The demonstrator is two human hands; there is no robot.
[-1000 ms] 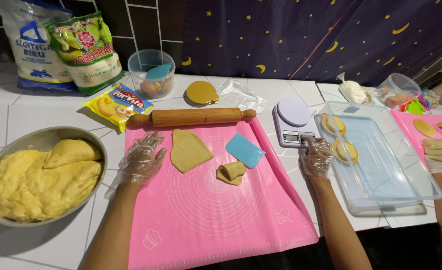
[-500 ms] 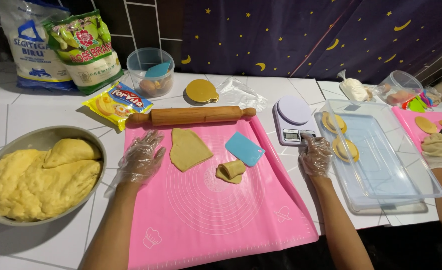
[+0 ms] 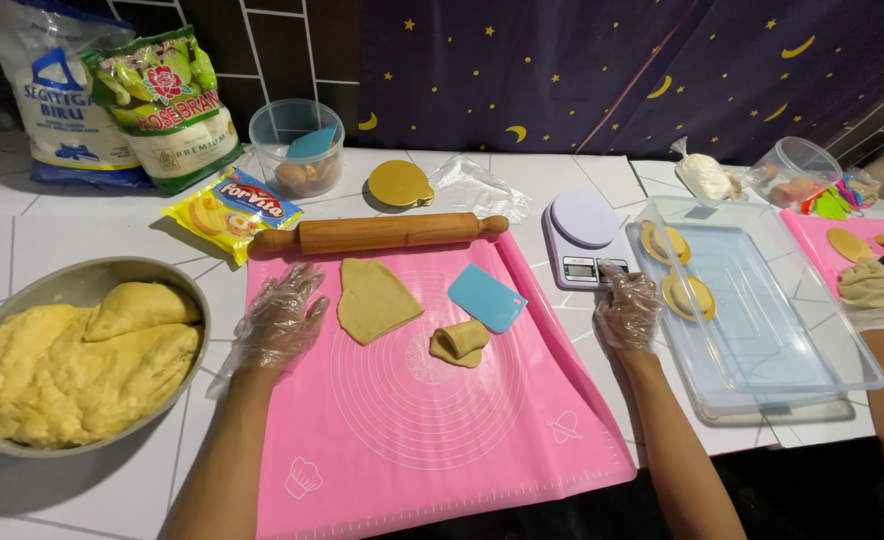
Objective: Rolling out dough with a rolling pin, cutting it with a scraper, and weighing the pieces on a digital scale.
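Note:
My left hand (image 3: 280,322), in a clear plastic glove, rests flat with fingers spread on the pink silicone mat (image 3: 442,430), just left of a flattened piece of yellow dough (image 3: 372,298). My right hand (image 3: 626,310), also gloved, has its fingertips at the front edge of the small white kitchen scale (image 3: 586,238). It holds nothing. A small rolled scrap of dough (image 3: 460,342) and a blue plastic scraper (image 3: 487,297) lie on the mat between my hands. A wooden rolling pin (image 3: 382,233) lies across the mat's far edge.
A metal bowl (image 3: 62,290) of yellow dough sits at left. A clear plastic tray (image 3: 762,330) with two round dough pieces stands right of the scale. Another person's gloved hand (image 3: 872,295) works at far right on a second pink mat. Bags and a tub line the back.
My right hand has shifted slightly toward the scale's front. The other person's hand at far right has moved a little. My left hand stays put.

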